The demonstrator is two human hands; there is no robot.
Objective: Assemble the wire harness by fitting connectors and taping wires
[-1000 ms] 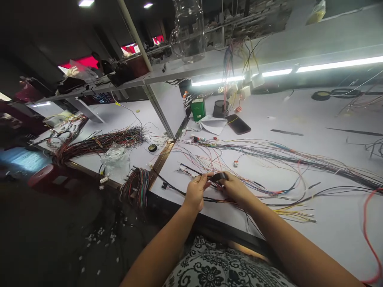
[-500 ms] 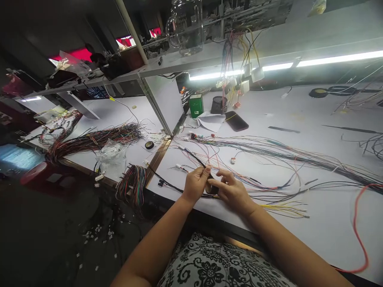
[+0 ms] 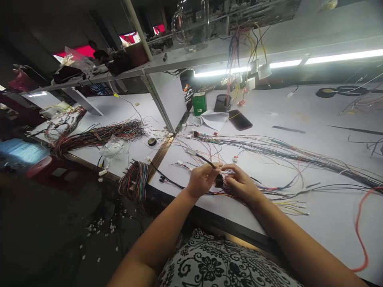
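A wire harness (image 3: 206, 160) wrapped in black runs between my hands, with a pale connector (image 3: 190, 151) at its far end. My left hand (image 3: 203, 181) is closed on it, thumb and fingers pinching near the wrapped part. From the harness, between both hands, hangs a roll of black tape (image 3: 219, 181). My right hand (image 3: 241, 184) is curled at the roll's right side, its fingertips pinched close to the harness and tape. The exact contact of those fingertips is partly hidden.
Long bundled wires (image 3: 311, 159) stretch across the table to the right. A phone (image 3: 240, 120), a green box (image 3: 199, 104) and a black mesh cup (image 3: 222, 103) stand behind. Left of the divider lie another tape roll (image 3: 152, 142) and a coiled wire bundle (image 3: 136, 181).
Both hands have shifted slightly right relative to the table, carrying the harness and tape roll. The pale connector now shows at the harness end. My right fingers have drawn in more tightly.
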